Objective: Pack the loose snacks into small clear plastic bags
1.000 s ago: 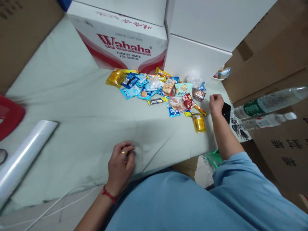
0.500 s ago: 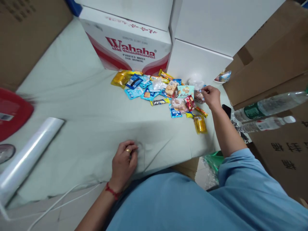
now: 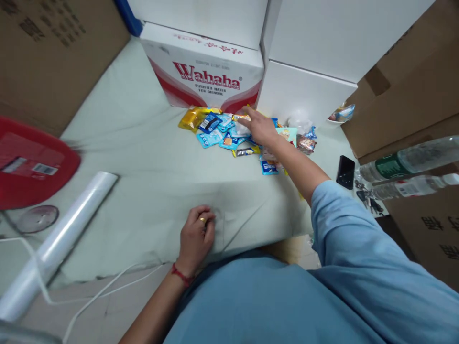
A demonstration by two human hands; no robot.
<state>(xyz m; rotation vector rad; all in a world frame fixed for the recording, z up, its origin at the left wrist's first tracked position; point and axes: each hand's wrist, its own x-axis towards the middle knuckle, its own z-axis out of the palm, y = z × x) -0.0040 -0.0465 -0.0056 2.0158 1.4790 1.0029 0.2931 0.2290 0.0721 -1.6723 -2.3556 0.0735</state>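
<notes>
My right hand (image 3: 261,126) reaches over a pile of small wrapped snacks, its fingers apart. Its fingertips are at a clear whitish packet (image 3: 241,129) and a yellow-wrapped bar (image 3: 241,117); contact is hard to make out. Left of them lie blue sachets (image 3: 210,123) and an amber-yellow packet (image 3: 192,118). A pale green packet (image 3: 288,135) is partly behind my forearm, and a clear packet of brown food (image 3: 306,144) sits to its right. My left hand (image 3: 196,234), with a gold ring, rests near the table's front edge, fingers curled, nothing visible in it.
A Wahaha carton (image 3: 211,79) and a white box (image 3: 304,91) stand behind the pile. To the right are a black phone (image 3: 345,172), keys (image 3: 371,203) and plastic bottles (image 3: 412,186). A film roll (image 3: 68,234) and red object (image 3: 39,167) lie left on the cloth-covered table (image 3: 143,191).
My right hand has moved left across the pile, from the brown-food packet at its right end to the whitish packet, its fingers spreading. My left hand keeps its place. The view has shifted slightly.
</notes>
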